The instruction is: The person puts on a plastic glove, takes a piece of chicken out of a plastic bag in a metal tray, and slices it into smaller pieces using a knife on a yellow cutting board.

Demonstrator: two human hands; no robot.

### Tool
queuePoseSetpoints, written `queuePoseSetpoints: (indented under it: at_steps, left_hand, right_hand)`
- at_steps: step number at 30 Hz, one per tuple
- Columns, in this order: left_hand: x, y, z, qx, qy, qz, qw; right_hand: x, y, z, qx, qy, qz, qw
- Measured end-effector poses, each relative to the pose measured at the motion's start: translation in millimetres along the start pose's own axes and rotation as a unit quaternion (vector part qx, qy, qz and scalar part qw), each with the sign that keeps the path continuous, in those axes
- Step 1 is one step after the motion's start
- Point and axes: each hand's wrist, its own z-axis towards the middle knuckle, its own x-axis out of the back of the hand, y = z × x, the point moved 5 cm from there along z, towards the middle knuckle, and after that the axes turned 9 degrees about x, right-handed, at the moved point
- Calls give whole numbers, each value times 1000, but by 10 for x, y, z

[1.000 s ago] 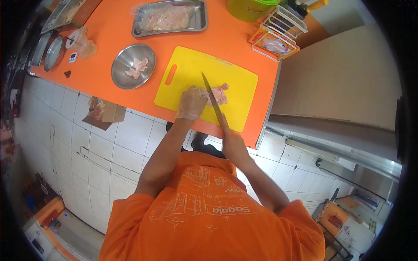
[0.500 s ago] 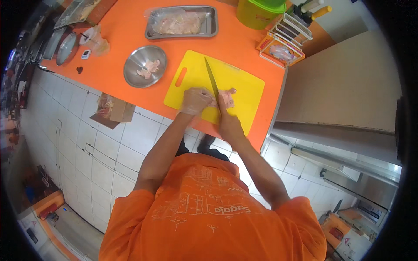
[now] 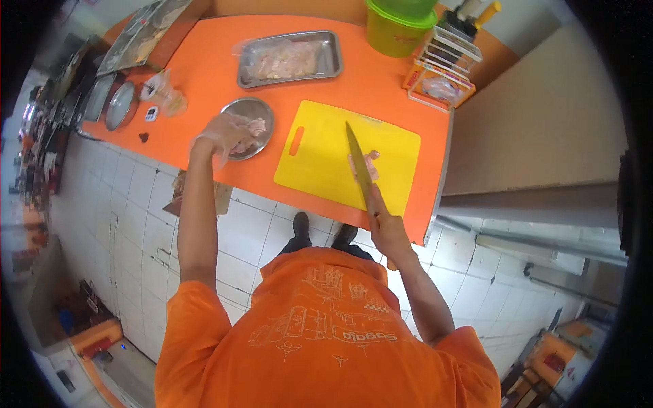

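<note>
My left hand [image 3: 226,131], in a clear plastic glove, reaches over the metal bowl [image 3: 266,109], its blurred fingers stretched out. Pieces of raw meat [image 3: 256,127], pale pink and chicken-like, lie in the bowl by the fingertips; the hand hides part of them. My right hand [image 3: 388,231] is closed round the handle of a long kitchen knife [image 3: 358,155]. The blade points away from me, low over the yellow cutting board [image 3: 320,149]. Beside the blade, a small piece of raw meat [image 3: 371,163] rests on the board.
Behind the bowl stands a metal tray [image 3: 333,56] with bagged raw meat [image 3: 286,60]. A green bucket [image 3: 398,30] and a white rack [image 3: 442,58] occupy the far right. A small timer [image 3: 152,113] and a plastic cup [image 3: 173,102] sit left. Below the orange table's edge is a cardboard box [image 3: 222,197].
My left hand has gone from the meat on the board to the bowl at the left. The knife has drawn back slightly toward me, and less meat lies on the board.
</note>
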Motion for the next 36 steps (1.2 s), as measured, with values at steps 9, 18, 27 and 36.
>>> queuePoseSetpoints:
  at_steps: [9, 18, 27, 36]
  left_hand:
    - [-2186, 762, 511, -345, 48, 161, 924]
    - [-2780, 1173, 388, -199, -267, -26, 943]
    - [-2300, 1286, 48, -70, -221, -336, 913]
    - [-2230, 26, 380, -5, 46, 60, 997]
  right_hand:
    - [670, -232, -166, -145, 122, 144, 971]
    - [566, 66, -496, -123, 182, 147, 964]
    - [979, -371, -302, -58, 211, 89, 972]
    - [-179, -9, -139, -71, 23, -68, 995]
